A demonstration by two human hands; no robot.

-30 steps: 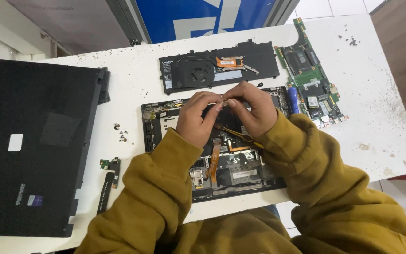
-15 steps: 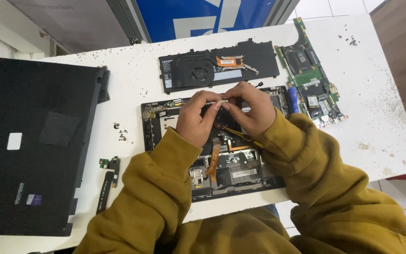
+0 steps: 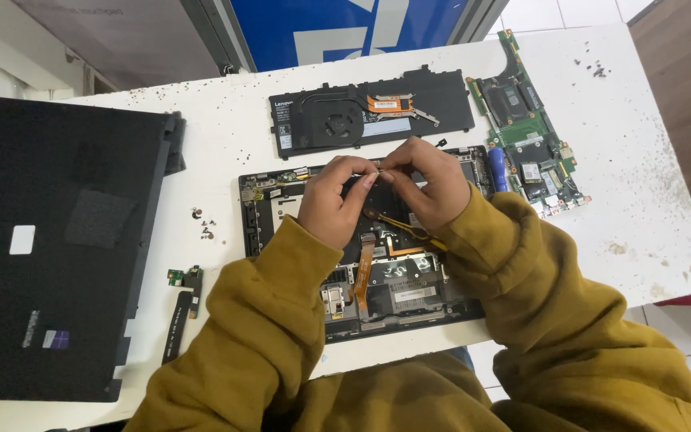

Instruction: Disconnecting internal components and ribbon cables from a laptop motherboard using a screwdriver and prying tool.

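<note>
head view: a small part is pinched between the fingertips of the left hand and right hand, just above the opened laptop chassis; a yellow tool is tucked under the right hand.

— What can't you make out?

— The left hand and right hand meet over the open chassis and cover its far middle; whatever the fingertips pinch is too small to tell.

— Anything cut off?

— The black lid runs off the left edge, and the sleeves hide the chassis's near edge. The specks left of the chassis are too small to identify.
</note>
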